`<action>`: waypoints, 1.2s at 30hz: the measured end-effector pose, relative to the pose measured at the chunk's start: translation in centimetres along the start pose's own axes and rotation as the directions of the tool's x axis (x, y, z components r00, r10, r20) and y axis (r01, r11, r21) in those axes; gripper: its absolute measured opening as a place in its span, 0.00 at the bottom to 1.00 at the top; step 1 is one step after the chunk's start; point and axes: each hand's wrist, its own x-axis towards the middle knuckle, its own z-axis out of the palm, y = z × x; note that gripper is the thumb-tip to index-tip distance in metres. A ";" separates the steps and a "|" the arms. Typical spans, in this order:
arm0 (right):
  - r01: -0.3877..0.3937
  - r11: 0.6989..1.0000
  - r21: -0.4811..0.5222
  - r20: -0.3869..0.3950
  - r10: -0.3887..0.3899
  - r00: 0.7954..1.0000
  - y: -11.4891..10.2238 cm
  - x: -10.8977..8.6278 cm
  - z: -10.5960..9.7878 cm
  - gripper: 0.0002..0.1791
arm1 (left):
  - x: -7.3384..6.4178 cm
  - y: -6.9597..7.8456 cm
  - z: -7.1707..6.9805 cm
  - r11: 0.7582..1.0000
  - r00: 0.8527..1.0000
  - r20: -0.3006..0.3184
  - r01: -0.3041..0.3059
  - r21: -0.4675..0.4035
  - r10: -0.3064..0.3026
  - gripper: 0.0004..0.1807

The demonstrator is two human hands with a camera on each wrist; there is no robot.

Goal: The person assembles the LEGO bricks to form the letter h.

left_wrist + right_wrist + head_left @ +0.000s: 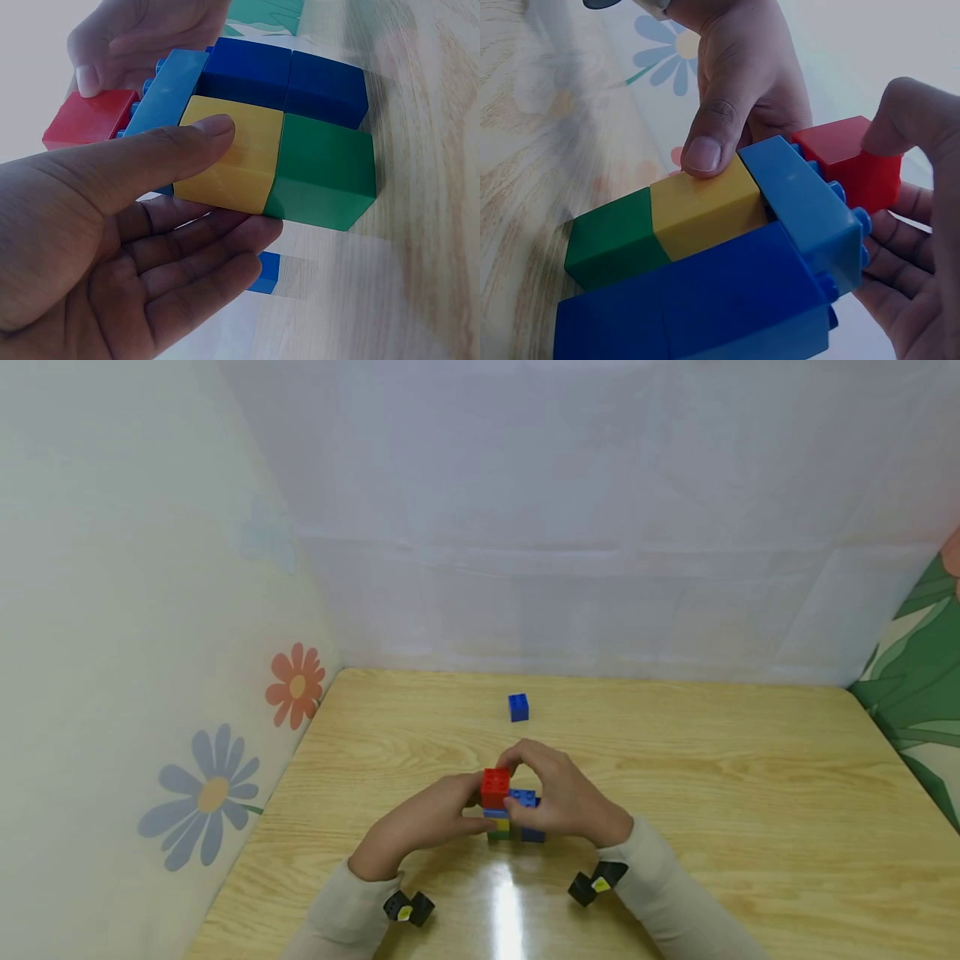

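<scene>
A small building-block structure stands on the table between the two hands. A green block [619,236] is at the base with a yellow block [705,206] above it. Beside these rises a column of dark blue blocks [251,73]. Across the top lies a lighter blue block [802,206] with studs. My left hand [435,814] grips the yellow block, thumb on its near face and fingers behind. Between thumb and fingers of my right hand [566,793], a red block [495,787] is pinched at the studs of the light blue block, over the yellow side.
Farther back on the wooden table [712,760] sits a loose dark blue block [518,707]. A white cloth backdrop [562,527] hangs behind the table, and a flower-decorated wall [150,652] runs along the left. Black wrist cameras sit by both sleeves.
</scene>
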 end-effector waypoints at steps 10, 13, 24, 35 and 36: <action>0.019 1.000 -0.022 0.034 -0.018 0.999 -0.2 0.2 -0.4 0.19 | -0.1 0.1 -0.1 1.000 1.000 -0.002 -0.004 -0.003 0.004 0.25; 0.038 0.999 -0.031 0.042 -0.037 0.998 -0.3 0.2 -0.5 0.18 | -0.1 0.1 -0.1 1.000 1.000 0.000 -0.003 -0.010 0.003 0.25; 0.072 0.993 -0.089 0.065 -0.066 0.996 -0.9 0.4 -0.9 0.15 | -0.2 0.2 -0.1 0.999 1.000 0.005 -0.014 -0.041 0.015 0.23; 0.069 0.989 -0.134 0.073 -0.059 0.996 -1.3 0.5 -1.0 0.14 | -0.1 0.0 -0.2 0.999 1.000 0.008 -0.020 -0.033 0.020 0.23; 0.067 0.988 -0.138 0.074 -0.057 0.996 -1.4 0.5 -1.0 0.14 | -0.1 0.0 -0.2 0.999 1.000 0.008 -0.020 -0.032 0.020 0.23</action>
